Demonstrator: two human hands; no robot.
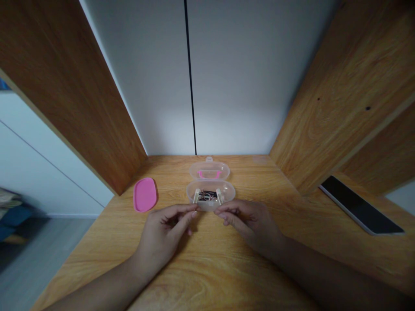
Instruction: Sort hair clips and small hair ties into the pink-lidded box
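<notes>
A clear plastic case (210,207) with rounded ends lies unfolded on the wooden table, its lid (193,172) tipped back behind it. Inside the case are black and metallic clip-like pieces (207,196), too small to make out exactly. At its front left edge, my left hand (167,226) pinches the lower end of a pale slim clip (196,195). Opposite, my right hand (251,222) has its fingertips closed on a second pale slim clip (219,195). Both clips slant upward over the case's front rim.
A pink shallow tray (145,195) lies left of the case. To the right, a dark-screened phone or tablet (359,205) rests by a wooden panel (350,99). White panels (240,77) stand behind the table, and another wooden panel (74,82) rises on the left.
</notes>
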